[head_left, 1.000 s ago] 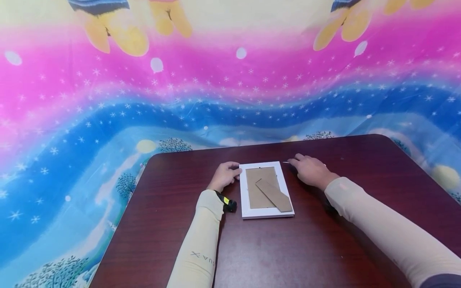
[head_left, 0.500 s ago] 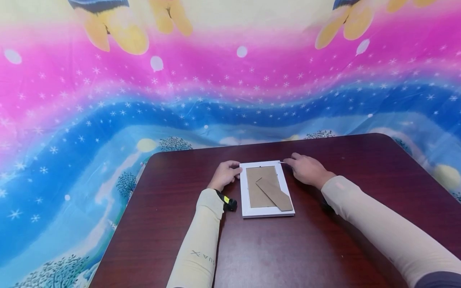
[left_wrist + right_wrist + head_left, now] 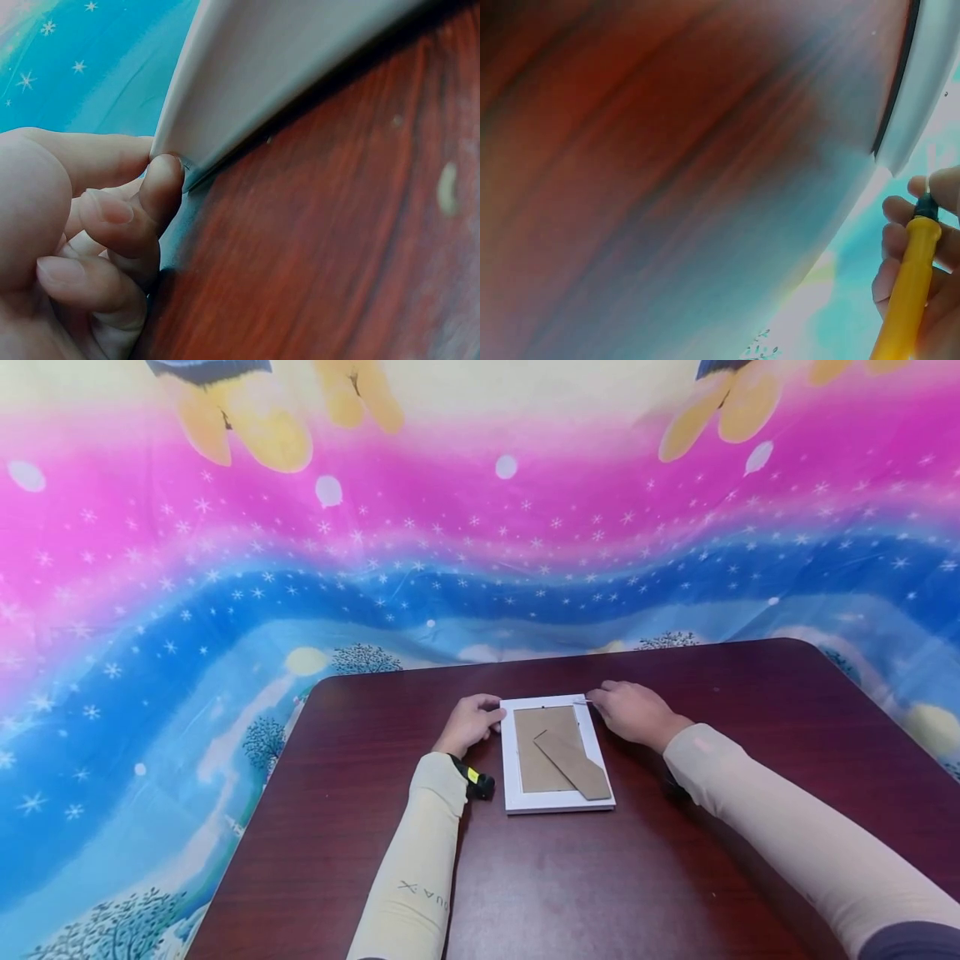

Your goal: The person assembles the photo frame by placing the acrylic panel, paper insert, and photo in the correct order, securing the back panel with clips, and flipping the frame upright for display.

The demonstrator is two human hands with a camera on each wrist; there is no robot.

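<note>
The white photo frame is lying back up on the worktop, its brown backing board and slanting stand facing upward. It is looking light and stiff, probably slippery along its smooth rim; any glass underneath would be fragile. The rigid rim is offering a safer hold than the thin stand, which could bend. At the frame's far left corner, the left hand is pinching the rim with its fingertips. Beside the far right corner, the right hand is gripping a yellow-handled screwdriver, its thin shaft pointing over that corner; whether it is touching, I cannot tell. A black device is sitting just beside the frame's left edge, probably limiting room there. Beyond the frame's far end, a patterned backdrop is hanging.
</note>
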